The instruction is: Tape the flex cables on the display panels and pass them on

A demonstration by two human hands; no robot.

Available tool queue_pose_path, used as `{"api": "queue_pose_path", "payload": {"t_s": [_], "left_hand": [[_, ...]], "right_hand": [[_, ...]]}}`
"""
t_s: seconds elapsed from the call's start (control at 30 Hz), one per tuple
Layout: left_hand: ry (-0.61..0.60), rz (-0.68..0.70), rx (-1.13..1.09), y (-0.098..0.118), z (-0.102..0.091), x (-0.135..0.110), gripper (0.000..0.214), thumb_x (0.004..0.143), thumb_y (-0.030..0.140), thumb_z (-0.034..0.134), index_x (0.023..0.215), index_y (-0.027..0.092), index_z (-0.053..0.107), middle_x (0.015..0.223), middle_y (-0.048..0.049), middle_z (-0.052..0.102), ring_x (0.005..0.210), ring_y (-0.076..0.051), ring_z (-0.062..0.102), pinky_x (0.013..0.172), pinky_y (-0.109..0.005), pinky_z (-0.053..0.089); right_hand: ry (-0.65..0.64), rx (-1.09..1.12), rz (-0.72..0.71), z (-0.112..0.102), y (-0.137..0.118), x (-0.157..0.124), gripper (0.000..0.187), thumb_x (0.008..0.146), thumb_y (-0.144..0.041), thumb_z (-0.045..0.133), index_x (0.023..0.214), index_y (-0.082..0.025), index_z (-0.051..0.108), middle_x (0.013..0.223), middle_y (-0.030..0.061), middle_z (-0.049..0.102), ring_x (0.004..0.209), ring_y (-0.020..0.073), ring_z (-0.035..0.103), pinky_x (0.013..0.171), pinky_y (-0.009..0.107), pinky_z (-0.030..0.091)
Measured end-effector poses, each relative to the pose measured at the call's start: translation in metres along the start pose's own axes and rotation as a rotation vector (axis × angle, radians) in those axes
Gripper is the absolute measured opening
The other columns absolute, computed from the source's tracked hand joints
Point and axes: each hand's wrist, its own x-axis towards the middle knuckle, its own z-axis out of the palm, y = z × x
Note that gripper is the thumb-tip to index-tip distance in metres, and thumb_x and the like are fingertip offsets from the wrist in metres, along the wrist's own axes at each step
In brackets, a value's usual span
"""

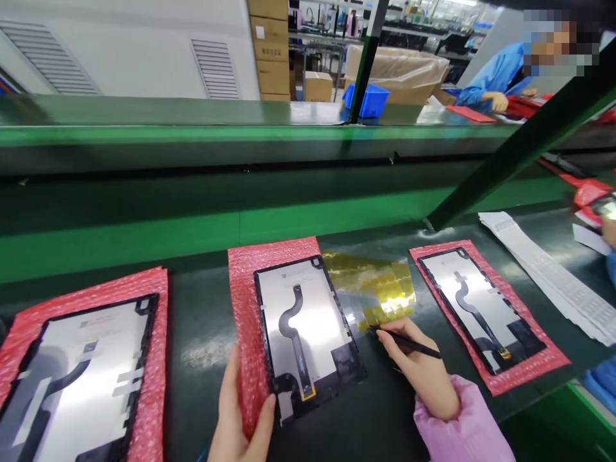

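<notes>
In the middle of the bench lies a tablet screen panel [315, 321], back side up, on a red bubble-wrap bag [245, 301]. A dark curved flex cable [289, 324] runs down its silver back. My left hand [245, 410] grips the lower part of this bag, its thumb by the panel's lower left edge. My right hand [421, 366] is closed around slim black tweezers [414, 344]. Their tip is at the lower edge of a clear sheet with yellow tape pieces [385, 289], just right of the panel; whether it holds a piece cannot be seen.
Similar panels lie on red bubble wrap at the left [96, 372] and right [481, 308]. White paper strips [548, 276] lie farther right. A slanted green post [510, 147] rises behind the bench. Across the raised ledge, a person in blue [500, 74] handles red items.
</notes>
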Motion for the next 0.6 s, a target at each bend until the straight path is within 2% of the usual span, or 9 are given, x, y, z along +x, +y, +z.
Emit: {"api": "queue_pose_path", "payload": {"t_s": [0.07, 0.1, 0.17, 0.23, 0.33, 0.47, 0.6], "left_hand": [[0.035, 0.294, 0.215, 0.006, -0.002, -0.005, 0.08, 0.098, 0.02, 0.052, 0.163, 0.029, 0.005, 0.171, -0.0087, 0.016, 0.154, -0.032, 0.021, 0.122, -0.055, 0.027], [0.038, 0.451, 0.328, 0.009, -0.003, -0.006, 0.083, 0.097, 0.015, 0.053, 0.163, 0.032, 0.006, 0.172, -0.0044, 0.01, 0.155, -0.032, 0.015, 0.123, -0.056, 0.023], [-0.031, 0.744, 0.542, 0.013, -0.006, -0.005, 0.077, 0.094, 0.016, 0.058, 0.16, 0.037, 0.023, 0.171, 0.0037, 0.014, 0.157, -0.03, 0.01, 0.126, -0.055, 0.012], [-0.149, 0.924, 0.707, 0.009, -0.008, 0.0, 0.066, 0.092, 0.022, 0.062, 0.153, 0.038, 0.042, 0.165, 0.0046, 0.033, 0.157, -0.029, 0.011, 0.127, -0.053, 0.002], [-0.223, 0.985, 0.831, -0.003, -0.008, 0.005, 0.067, 0.084, 0.02, 0.066, 0.148, 0.035, 0.05, 0.156, -0.0046, 0.05, 0.157, -0.032, 0.011, 0.126, -0.052, 0.002], [-0.221, 0.949, 0.848, -0.013, -0.004, 0.001, 0.071, 0.083, 0.02, 0.064, 0.15, 0.035, 0.046, 0.161, -0.008, 0.042, 0.155, -0.036, 0.018, 0.124, -0.054, 0.009], [-0.239, 0.874, 0.866, -0.011, -0.002, -0.004, 0.077, 0.083, 0.018, 0.064, 0.153, 0.038, 0.039, 0.164, -0.0068, 0.037, 0.151, -0.036, 0.029, 0.121, -0.055, 0.019]], "right_hand": [[-0.004, -0.037, -0.018, -0.001, -0.001, 0.0, 0.033, 0.086, -0.055, 0.068, 0.082, -0.022, 0.067, 0.074, 0.0036, 0.073, 0.065, 0.0189, 0.067, 0.061, 0.028, 0.054], [-0.005, -0.052, -0.023, -0.001, -0.002, 0.0, 0.033, 0.086, -0.055, 0.068, 0.081, -0.023, 0.067, 0.073, 0.0032, 0.072, 0.064, 0.0187, 0.067, 0.062, 0.028, 0.055], [-0.008, -0.075, -0.024, -0.001, -0.005, 0.0, 0.034, 0.086, -0.057, 0.068, 0.081, -0.023, 0.067, 0.07, 0.002, 0.07, 0.06, 0.0178, 0.065, 0.061, 0.029, 0.054], [-0.023, -0.076, 0.003, -0.001, -0.008, 0.001, 0.036, 0.084, -0.059, 0.068, 0.081, -0.023, 0.067, 0.065, 0.0009, 0.068, 0.054, 0.0165, 0.061, 0.053, 0.028, 0.051], [-0.047, -0.039, 0.09, 0.0, -0.012, 0.003, 0.039, 0.083, -0.062, 0.067, 0.079, -0.023, 0.067, 0.062, 0.0006, 0.067, 0.046, 0.0141, 0.055, 0.04, 0.024, 0.043], [-0.039, -0.005, 0.133, 0.001, -0.014, 0.007, 0.043, 0.081, -0.064, 0.067, 0.074, -0.022, 0.066, 0.061, 0.0014, 0.067, 0.041, 0.0123, 0.051, 0.039, 0.025, 0.043], [-0.038, 0.022, 0.091, 0.002, -0.016, 0.009, 0.042, 0.08, -0.063, 0.068, 0.071, -0.022, 0.067, 0.06, 0.0028, 0.068, 0.05, 0.0166, 0.062, 0.051, 0.028, 0.052]]}}
